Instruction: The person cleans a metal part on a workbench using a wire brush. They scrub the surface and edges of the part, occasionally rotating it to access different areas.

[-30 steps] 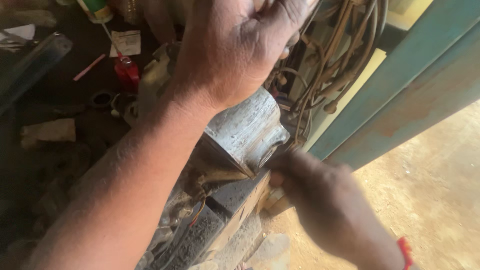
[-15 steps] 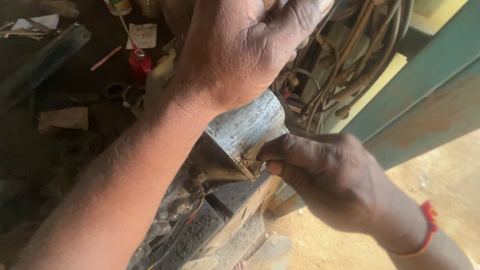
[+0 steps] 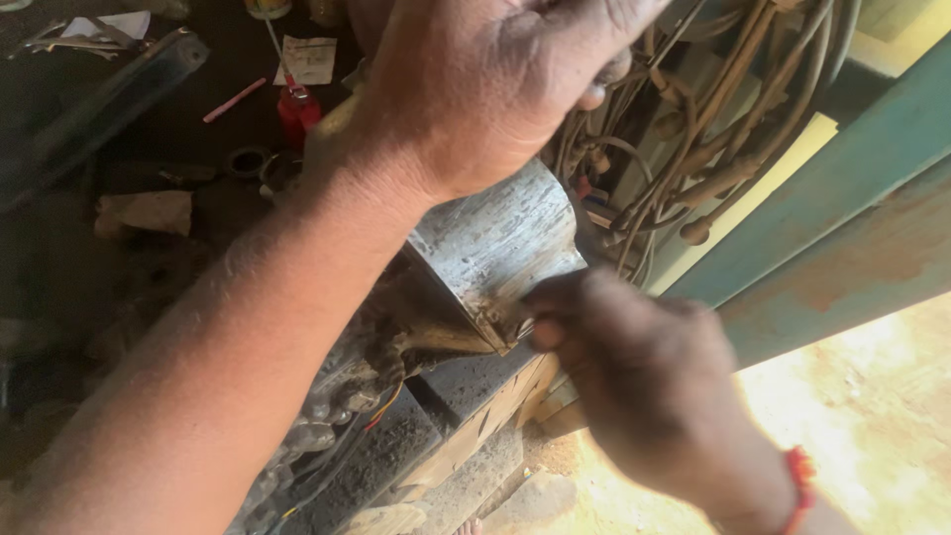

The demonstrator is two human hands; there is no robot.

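Note:
My left hand (image 3: 485,84) reaches over the top of a grey metal housing (image 3: 495,248) and grips it at the far side, fingers curled and partly hidden. My right hand (image 3: 634,376), with a red band at the wrist, pinches something small at the housing's near lower corner (image 3: 510,332); what it holds is too small to tell. The housing rests on a dark, grimy bench edge (image 3: 466,386), with thin coloured wires (image 3: 381,406) trailing below it.
A bundle of brown cables (image 3: 713,119) hangs behind the housing. A teal metal frame (image 3: 842,198) runs along the right, sandy ground (image 3: 872,426) below it. On the dark bench at left lie a red oil can (image 3: 297,109), a paper scrap (image 3: 309,59), a rubber ring (image 3: 246,160), and a black bar (image 3: 99,99).
My right hand came up from below to the housing's lower corner and pinched there; it has since shifted slightly down and right. My left hand keeps its grip on the housing.

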